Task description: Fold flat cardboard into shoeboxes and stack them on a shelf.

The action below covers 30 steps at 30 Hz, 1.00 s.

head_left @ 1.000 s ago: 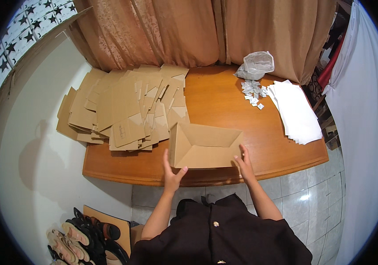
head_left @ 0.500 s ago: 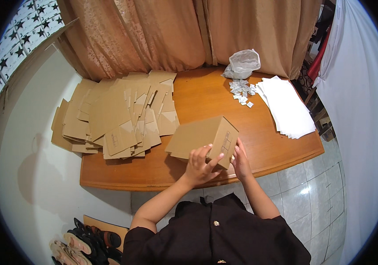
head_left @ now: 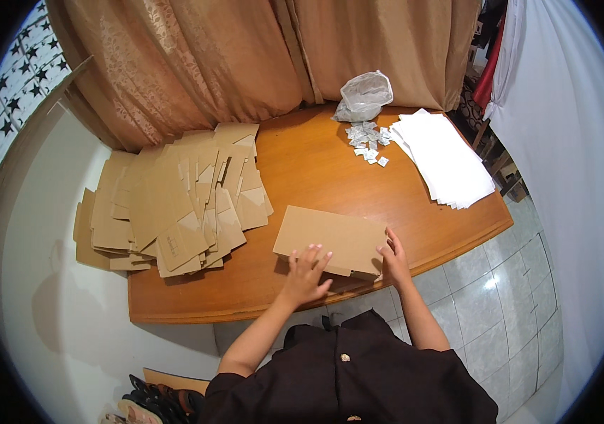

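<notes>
A: In the head view, what is found around the work?
B: At the left of the table (head_left: 309, 169), a loose heap of flattened cardboard boxes (head_left: 164, 201) is spread, overlapped at uneven angles. At the far side a translucent plastic bag (head_left: 364, 97) is set, with small white sachets (head_left: 368, 143) scattered just in front of it. To the right of these, a fanned stack of white sheets (head_left: 445, 161) is laid.
A: And beyond the table?
B: It is backed by a brown curtain (head_left: 217, 63); a white cloth (head_left: 553, 134) is hung at the right, and shoes (head_left: 148, 404) are partly seen at the lower left.
A: Where is the folded cardboard box (head_left: 334, 237)?
B: It is held at the near edge of the table, right of the heap, with a plain face turned up. Whether it is rested on the wood cannot be told.
A: How are the hands placed?
B: The left hand (head_left: 305, 279) is spread, its fingertips laid over the box's near edge, which is partly hidden by them. The right hand (head_left: 397, 266) is half spread against the box's right end, thumb and forefinger kept apart.
</notes>
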Motion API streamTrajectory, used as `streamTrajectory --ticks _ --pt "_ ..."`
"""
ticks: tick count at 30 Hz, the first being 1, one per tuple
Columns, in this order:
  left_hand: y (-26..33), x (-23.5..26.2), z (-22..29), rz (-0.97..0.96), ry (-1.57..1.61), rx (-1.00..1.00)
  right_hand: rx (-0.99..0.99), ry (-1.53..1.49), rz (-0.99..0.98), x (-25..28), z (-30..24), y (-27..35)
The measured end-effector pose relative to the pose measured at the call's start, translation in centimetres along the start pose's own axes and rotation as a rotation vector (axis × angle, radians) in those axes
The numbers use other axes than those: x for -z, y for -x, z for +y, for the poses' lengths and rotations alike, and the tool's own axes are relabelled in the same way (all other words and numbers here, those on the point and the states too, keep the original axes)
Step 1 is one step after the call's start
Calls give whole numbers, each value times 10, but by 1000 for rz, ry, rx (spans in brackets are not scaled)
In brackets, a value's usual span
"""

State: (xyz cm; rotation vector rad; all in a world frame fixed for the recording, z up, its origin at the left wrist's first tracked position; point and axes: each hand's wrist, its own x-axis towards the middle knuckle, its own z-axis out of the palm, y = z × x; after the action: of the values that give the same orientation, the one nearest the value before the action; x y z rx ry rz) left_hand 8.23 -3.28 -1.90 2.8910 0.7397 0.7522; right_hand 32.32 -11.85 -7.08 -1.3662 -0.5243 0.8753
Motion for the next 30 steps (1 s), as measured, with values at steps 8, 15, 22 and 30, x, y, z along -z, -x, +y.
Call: streamTrajectory --ticks 8,15,22,30 --pt "-30 16 -62 -52 106 -180 260 360 -28 -12 -30 20" --pt "-95 61 -80 91 25 -58 881 610 277 -23 -30 40" --pt "-131 12 -145 115 -173 429 875 960 64 -51 -16 69" --pt "-82 13 -161 132 352 268 671 1231 94 -58 -8 71"
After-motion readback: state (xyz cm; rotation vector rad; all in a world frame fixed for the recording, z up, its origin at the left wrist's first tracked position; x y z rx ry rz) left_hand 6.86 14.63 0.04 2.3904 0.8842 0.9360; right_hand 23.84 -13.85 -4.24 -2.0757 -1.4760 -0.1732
